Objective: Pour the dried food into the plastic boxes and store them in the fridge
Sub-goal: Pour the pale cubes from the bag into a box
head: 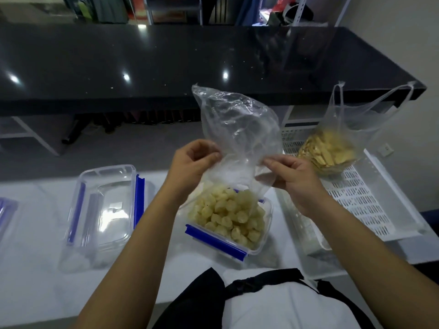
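Roughly a third done, at a guess. Left hand (194, 162) and right hand (288, 176) both pinched shut on the crumpled clear plastic bag (237, 129), held upended just above the clear rectangular plastic box with blue clips (263, 243), mouth down over the box's twelve o'clock rim. Bag apparently emptied; pale round dried pieces (230, 217) heaped inside to near the brim. Still to do, judging by the layout: lid on and clipped. At nine o'clock from the filled box, an empty clear box with blue clips (104, 210), unfilled. At two o'clock, a thin clear handled bag of yellowish dried slices (330, 150), unpoured, standing in the white perforated plastic tray (370, 205). No fridge in view; storing not yet begun.
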### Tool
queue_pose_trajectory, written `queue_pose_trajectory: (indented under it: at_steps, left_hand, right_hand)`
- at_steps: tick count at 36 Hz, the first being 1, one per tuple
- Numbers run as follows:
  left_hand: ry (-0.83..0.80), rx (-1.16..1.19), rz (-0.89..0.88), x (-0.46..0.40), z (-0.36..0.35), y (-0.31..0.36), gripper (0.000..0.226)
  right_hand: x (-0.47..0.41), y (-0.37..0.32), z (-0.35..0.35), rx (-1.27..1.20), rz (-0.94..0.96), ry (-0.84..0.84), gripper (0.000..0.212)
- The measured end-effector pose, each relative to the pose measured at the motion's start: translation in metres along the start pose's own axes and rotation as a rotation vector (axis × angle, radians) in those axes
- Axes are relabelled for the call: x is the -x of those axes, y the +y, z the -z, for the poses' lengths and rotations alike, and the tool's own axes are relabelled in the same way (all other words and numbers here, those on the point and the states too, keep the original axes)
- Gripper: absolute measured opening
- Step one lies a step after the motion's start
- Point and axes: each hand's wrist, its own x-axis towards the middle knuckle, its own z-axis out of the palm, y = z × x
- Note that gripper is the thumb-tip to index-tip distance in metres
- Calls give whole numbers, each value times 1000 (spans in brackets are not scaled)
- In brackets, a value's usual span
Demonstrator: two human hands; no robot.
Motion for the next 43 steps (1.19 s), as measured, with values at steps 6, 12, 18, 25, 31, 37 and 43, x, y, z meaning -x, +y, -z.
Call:
queue_pose_trajectory:
  at_steps: [6, 12, 18, 25, 31, 37, 43]
  left_hand:
    - [22, -15, 19, 6, 6, 12, 13]
    - [39, 48, -33, 15, 10, 14, 14]
    - [34, 95, -71, 20, 16, 22, 21]
    - [37, 142, -155, 19, 19, 42, 28]
    - [31, 160, -155, 21, 15, 47, 21]
    - [30, 178, -116, 24, 6, 43, 22]
    - [17, 238, -137, 25, -20, 38, 42]
  right_hand:
    - [11, -10, 6, -24, 9, -14, 20]
    - [24, -14, 3, -53, 52, -26, 17]
    - [28, -20, 10, -63, 82, 19, 14]
    - [26, -29, 20, -119, 77, 30, 8]
    - [29, -32, 27, -140, 90, 49, 11]
    - [31, -36, 42, -146, 106, 96, 13]
    - [35, -40, 63, -126, 130, 157, 19]
